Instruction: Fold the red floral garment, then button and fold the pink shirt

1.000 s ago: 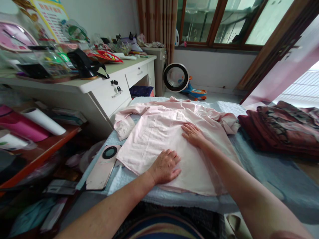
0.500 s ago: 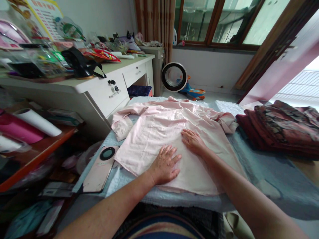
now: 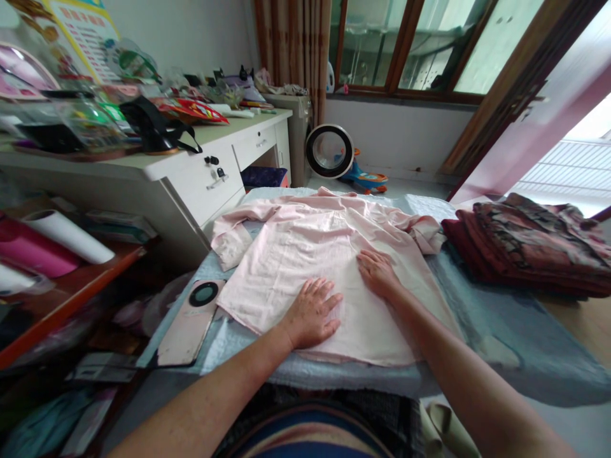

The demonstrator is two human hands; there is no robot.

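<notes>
- A pale pink shirt (image 3: 305, 254) lies spread flat on a blue-covered surface (image 3: 501, 318), collar toward the far end.
- The left hand (image 3: 312, 313) and right hand (image 3: 379, 273) press on its near half, fingers spread wide and flat, gripping nothing.
- Smoothing likely goes best from the middle outward, toward the hems.
- A phone (image 3: 191, 321) sits just left of the hem; folded dark clothes (image 3: 525, 245) crowd the right, leaving open room at near right.
</notes>
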